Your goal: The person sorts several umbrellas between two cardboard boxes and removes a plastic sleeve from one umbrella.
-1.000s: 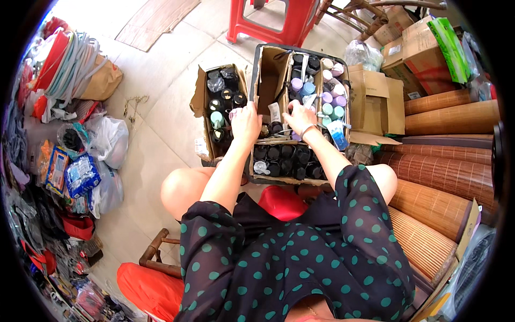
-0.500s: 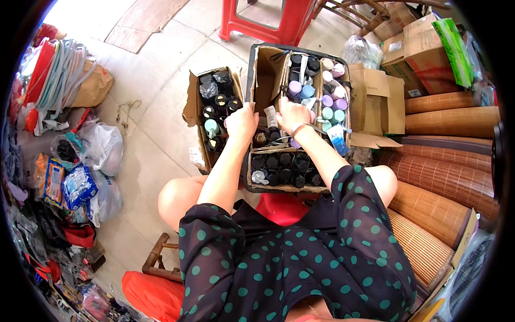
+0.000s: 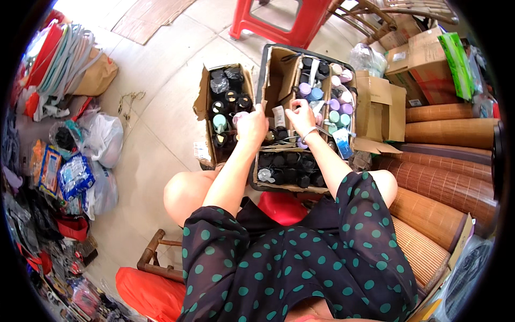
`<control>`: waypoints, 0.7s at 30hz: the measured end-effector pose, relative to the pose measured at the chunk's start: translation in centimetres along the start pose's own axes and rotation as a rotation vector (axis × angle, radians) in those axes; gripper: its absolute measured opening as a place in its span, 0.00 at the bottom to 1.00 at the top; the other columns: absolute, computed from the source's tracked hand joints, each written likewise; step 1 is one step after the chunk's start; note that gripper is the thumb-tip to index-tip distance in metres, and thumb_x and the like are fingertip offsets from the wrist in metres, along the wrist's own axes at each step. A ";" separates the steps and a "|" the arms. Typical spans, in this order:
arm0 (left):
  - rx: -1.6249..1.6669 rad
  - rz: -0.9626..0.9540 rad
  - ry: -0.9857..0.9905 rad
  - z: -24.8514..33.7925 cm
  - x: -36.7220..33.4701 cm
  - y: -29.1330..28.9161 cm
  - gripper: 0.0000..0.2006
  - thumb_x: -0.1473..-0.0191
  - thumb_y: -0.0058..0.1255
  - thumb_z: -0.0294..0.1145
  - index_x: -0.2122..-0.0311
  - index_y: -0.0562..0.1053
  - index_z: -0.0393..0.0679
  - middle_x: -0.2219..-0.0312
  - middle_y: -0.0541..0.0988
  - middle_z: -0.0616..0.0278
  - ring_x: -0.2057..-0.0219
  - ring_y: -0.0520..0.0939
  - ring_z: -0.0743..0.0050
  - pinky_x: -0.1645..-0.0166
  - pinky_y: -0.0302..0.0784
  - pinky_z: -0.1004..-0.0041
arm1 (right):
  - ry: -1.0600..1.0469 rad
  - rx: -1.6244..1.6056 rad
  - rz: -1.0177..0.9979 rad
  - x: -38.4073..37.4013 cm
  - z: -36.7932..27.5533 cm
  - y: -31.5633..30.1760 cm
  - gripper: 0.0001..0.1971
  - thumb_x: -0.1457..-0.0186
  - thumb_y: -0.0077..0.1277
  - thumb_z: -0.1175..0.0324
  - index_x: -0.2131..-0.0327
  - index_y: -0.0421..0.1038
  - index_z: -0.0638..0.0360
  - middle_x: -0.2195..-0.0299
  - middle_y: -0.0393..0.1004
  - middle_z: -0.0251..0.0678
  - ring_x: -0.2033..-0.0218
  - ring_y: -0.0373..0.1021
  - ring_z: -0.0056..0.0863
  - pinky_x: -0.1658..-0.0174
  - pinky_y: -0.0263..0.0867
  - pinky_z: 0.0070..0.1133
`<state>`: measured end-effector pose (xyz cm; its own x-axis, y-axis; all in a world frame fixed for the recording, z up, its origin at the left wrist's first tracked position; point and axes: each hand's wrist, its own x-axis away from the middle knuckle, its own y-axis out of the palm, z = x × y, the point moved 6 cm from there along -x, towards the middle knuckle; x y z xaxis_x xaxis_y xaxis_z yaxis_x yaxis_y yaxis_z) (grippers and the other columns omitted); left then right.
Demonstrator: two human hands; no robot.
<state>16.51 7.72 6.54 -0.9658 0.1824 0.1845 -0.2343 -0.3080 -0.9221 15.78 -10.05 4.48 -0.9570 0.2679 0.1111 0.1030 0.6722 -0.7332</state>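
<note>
My left hand [image 3: 252, 127] is closed on the upright edge of an open cardboard box [image 3: 280, 70], whose upper part is bare inside. Opposite it, my right hand [image 3: 302, 116] has its fingers curled at the box's other wall, beside the purple- and blue-capped bottles. A white tube [image 3: 279, 116] stands between the hands, among dark bottles. This box sits in a black crate [image 3: 261, 80] with rows of capped bottles at its right and black-capped bottles [image 3: 289, 169] nearest me. Beside my left hand, a pink cap [image 3: 239, 117] shows in a separate carton of bottles [image 3: 201, 102].
A red stool [image 3: 289, 37] stands beyond the crate. Rolled bamboo mats [image 3: 429, 174] and cartons [image 3: 424, 61] line the right side. Plastic bags [image 3: 104, 145], hangers [image 3: 70, 59] and mixed goods are heaped at the left.
The view has shifted, so the boxes appear farther right. My right hand has slid slightly nearer me along the box wall, its fingers more curled. My left hand stays at its edge.
</note>
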 end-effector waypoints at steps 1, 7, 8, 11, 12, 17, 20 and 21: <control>0.027 0.015 0.018 0.2 0.2 -0.2 0.19 0.56 0.56 0.40 0.61 0.66 0.41 0.80 0.75 0.44 0.75 0.79 0.46 0.68 0.74 0.59 | 0.082 -0.096 -0.038 0.1 0.7 0.4 0.20 0.55 0.57 0.64 0.59 0.66 0.61 0.82 0.71 0.31 0.80 0.68 0.21 0.74 0.64 0.21; 0.111 -0.009 -0.024 -0.6 0.9 -0.1 0.15 0.54 0.54 0.38 0.64 0.66 0.43 0.78 0.77 0.48 0.73 0.80 0.51 0.69 0.75 0.61 | 0.071 -0.082 0.052 1.6 -0.2 0.4 0.21 0.55 0.54 0.65 0.56 0.67 0.60 0.79 0.74 0.36 0.75 0.72 0.32 0.68 0.66 0.26; 0.086 0.022 -0.009 -0.5 0.9 -0.1 0.13 0.54 0.53 0.37 0.66 0.66 0.44 0.79 0.78 0.53 0.75 0.81 0.55 0.71 0.76 0.62 | 0.071 -0.076 0.053 1.6 -0.2 0.3 0.21 0.55 0.54 0.65 0.56 0.67 0.60 0.79 0.74 0.36 0.75 0.72 0.32 0.68 0.66 0.26; 0.184 -0.090 -0.085 -0.9 0.7 0.8 0.15 0.53 0.53 0.38 0.64 0.65 0.43 0.78 0.77 0.49 0.71 0.79 0.50 0.68 0.75 0.59 | 0.000 -0.030 -0.012 1.8 -0.8 0.8 0.23 0.55 0.53 0.67 0.52 0.67 0.60 0.78 0.74 0.39 0.76 0.72 0.32 0.68 0.67 0.27; 0.190 -0.088 -0.094 -0.9 0.6 0.9 0.15 0.53 0.53 0.38 0.63 0.65 0.43 0.78 0.77 0.49 0.71 0.79 0.50 0.68 0.74 0.59 | 0.015 -0.058 -0.009 1.8 -0.8 0.9 0.23 0.55 0.53 0.67 0.53 0.67 0.60 0.78 0.74 0.39 0.76 0.72 0.32 0.68 0.67 0.27; 0.182 -0.075 -0.070 -0.5 0.3 1.1 0.15 0.53 0.53 0.38 0.63 0.65 0.43 0.78 0.77 0.50 0.71 0.79 0.49 0.67 0.74 0.58 | 0.238 -0.374 -0.175 -0.5 0.1 0.9 0.20 0.56 0.53 0.70 0.57 0.68 0.67 0.83 0.73 0.35 0.84 0.69 0.22 0.79 0.65 0.20; 0.172 -0.082 -0.053 -0.8 0.3 1.0 0.15 0.53 0.54 0.38 0.64 0.65 0.43 0.78 0.77 0.50 0.70 0.79 0.49 0.66 0.73 0.57 | 0.197 -0.073 -0.378 -1.5 -1.4 -0.4 0.18 0.55 0.51 0.62 0.63 0.71 0.67 0.80 0.75 0.40 0.80 0.71 0.29 0.73 0.67 0.24; 0.156 -0.068 -0.043 -0.6 0.3 0.8 0.15 0.53 0.53 0.39 0.64 0.65 0.43 0.78 0.77 0.49 0.71 0.79 0.49 0.67 0.73 0.57 | 0.092 0.116 -0.423 -1.8 -2.3 -0.6 0.19 0.55 0.51 0.58 0.65 0.73 0.66 0.79 0.76 0.43 0.77 0.73 0.35 0.68 0.69 0.26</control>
<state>16.07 8.10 5.64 -0.9503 0.1684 0.2619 -0.3102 -0.4381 -0.8437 18.10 -9.38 6.30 -0.8799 0.0503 0.4725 -0.3280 0.6551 -0.6806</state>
